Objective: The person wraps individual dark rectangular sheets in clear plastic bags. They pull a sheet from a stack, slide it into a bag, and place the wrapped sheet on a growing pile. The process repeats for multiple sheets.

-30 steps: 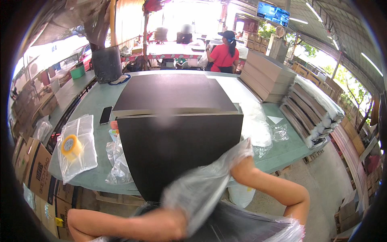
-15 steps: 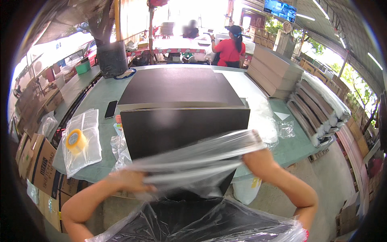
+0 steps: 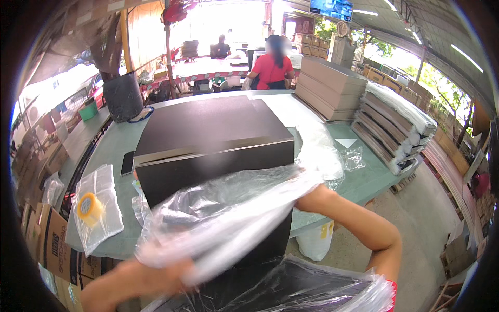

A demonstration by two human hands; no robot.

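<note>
A clear plastic bag (image 3: 234,200) is stretched slantwise between my hands, in front of a tall block of stacked black sheets or boards (image 3: 213,122). My right hand (image 3: 311,198) grips its upper right end, the fingertips partly hidden by the film. Lower down, my left hand (image 3: 169,270) is blurred by motion; it is closed on the bag's left end, though single fingers do not show. Close to my body lies a black piece covered in clear plastic (image 3: 312,283). The black block stands at the near side of the green table (image 3: 112,151).
On the left are a yellow tape roll (image 3: 97,210) on flat clear bags (image 3: 114,221) and a phone (image 3: 128,163). Crumpled plastic (image 3: 318,148), grey board stacks (image 3: 330,88) and wrapped bundles (image 3: 390,130) stand right. A person in red (image 3: 271,67) is beyond the table.
My left hand has swung down and toward me, so the bag now slants and spreads wider. The right hand stays near the block's right edge. The whole view has shifted.
</note>
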